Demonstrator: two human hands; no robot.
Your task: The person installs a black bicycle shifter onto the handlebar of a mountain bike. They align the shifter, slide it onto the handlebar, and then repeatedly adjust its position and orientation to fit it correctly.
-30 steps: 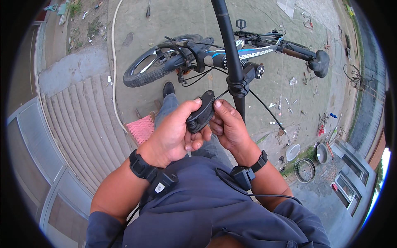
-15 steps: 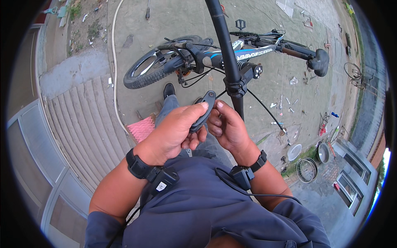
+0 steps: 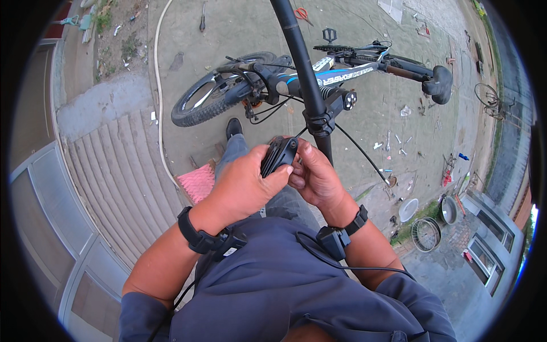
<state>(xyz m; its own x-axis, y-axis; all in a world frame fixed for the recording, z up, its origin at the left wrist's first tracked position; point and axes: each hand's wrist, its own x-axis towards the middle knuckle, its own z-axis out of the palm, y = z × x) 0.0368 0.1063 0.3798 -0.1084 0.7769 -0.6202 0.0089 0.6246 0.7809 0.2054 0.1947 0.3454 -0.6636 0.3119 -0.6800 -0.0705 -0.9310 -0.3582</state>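
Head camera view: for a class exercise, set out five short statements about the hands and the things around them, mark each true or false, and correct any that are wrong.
1. The left hand holds a black part. True.
2. The pink textured pad lies to the right of both hands. False: the pink textured pad lies to their left.
3. The saddle is farther right in the picture than the knobby front wheel. True.
4. Only one wrist wears a black strap. False: each wrist wears a black strap.
5. The right hand grips the saddle. False: the right hand is close beside the black part.
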